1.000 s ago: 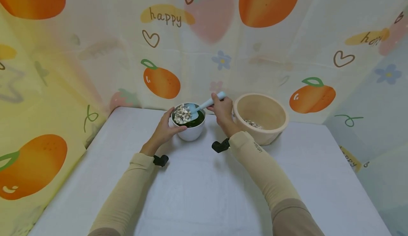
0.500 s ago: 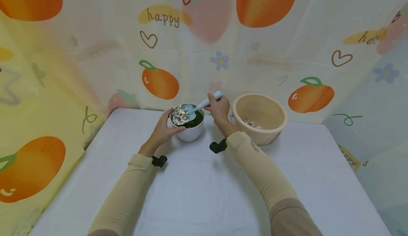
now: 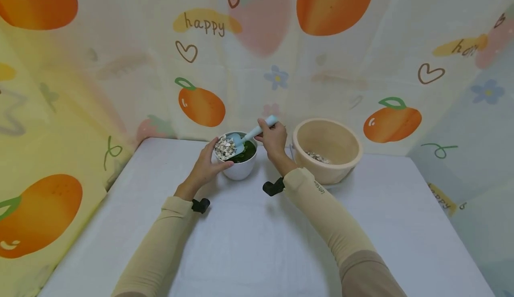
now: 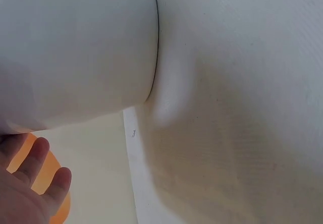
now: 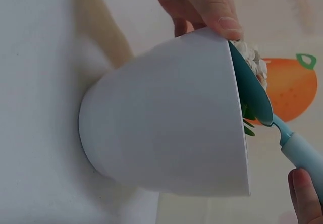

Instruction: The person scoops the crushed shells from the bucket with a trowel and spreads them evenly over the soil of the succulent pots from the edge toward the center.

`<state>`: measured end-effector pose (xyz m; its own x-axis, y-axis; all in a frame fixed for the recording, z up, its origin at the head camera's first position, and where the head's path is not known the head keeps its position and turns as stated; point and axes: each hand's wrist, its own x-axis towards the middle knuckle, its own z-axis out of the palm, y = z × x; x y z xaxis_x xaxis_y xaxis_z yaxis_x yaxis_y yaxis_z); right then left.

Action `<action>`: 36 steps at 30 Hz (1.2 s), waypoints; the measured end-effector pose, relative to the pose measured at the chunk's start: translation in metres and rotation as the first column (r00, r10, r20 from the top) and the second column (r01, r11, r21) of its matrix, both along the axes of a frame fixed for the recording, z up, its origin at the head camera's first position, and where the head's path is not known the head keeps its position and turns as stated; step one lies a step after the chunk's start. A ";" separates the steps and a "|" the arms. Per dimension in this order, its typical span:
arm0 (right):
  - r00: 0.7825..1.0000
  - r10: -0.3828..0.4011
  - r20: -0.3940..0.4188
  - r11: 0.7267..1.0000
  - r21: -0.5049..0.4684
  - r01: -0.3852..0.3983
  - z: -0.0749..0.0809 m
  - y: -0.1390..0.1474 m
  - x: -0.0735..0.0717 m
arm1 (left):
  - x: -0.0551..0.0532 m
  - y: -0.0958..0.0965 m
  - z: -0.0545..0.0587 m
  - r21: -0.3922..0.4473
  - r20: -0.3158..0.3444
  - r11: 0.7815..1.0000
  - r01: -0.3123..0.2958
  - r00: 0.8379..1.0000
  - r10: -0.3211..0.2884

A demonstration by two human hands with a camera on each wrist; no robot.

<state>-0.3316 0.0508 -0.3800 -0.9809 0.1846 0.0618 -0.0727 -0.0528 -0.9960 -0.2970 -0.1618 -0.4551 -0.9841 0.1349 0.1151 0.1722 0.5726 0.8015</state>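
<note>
A small light-blue trowel (image 3: 255, 132) slants down into a white flower pot (image 3: 239, 171), its blade piled with pale pebbles (image 3: 225, 147). My right hand (image 3: 275, 142) grips the trowel's handle from above. In the right wrist view the blade (image 5: 255, 90) lies against the pot's rim, with pebbles behind it. Green leaves (image 3: 246, 151) show inside the pot. At the pot's left side my left hand (image 3: 205, 167) holds it, thumb at the near rim and fingers toward the far side. The left wrist view shows some fingers (image 4: 59, 183) beside the pot wall, loosely curled.
A larger beige pot (image 3: 329, 171) stands to the right, close to my right forearm, with some pebbles (image 3: 317, 157) at its bottom. A white cloth covers the table (image 3: 249, 243). Fruit-printed curtain (image 3: 241, 78) hangs behind and at both sides.
My right hand has shifted slightly left with the trowel, whose loaded blade moves a little toward the pot's left rim. The left hand keeps its hold on the pot.
</note>
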 end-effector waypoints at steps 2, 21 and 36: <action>1.000 0.003 0.005 1.000 -0.013 -0.003 0.001 -0.001 0.000 | 0.000 0.000 0.001 -0.008 -0.001 1.000 -0.001 1.000 0.001; 0.999 -0.010 0.040 1.000 -0.029 0.011 -0.001 -0.001 0.004 | -0.001 -0.002 -0.002 -0.075 -0.055 0.997 0.006 0.998 -0.011; 0.996 -0.083 -0.035 0.995 0.057 0.085 0.001 -0.005 0.007 | -0.001 -0.002 -0.004 -0.048 -0.042 0.999 -0.004 0.999 0.002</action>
<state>-0.3249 0.0458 -0.3790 -0.9593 0.2614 0.1068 -0.1070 0.0135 -0.9942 -0.2980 -0.1641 -0.4593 -0.9789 0.1388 0.1498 0.2037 0.6109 0.7650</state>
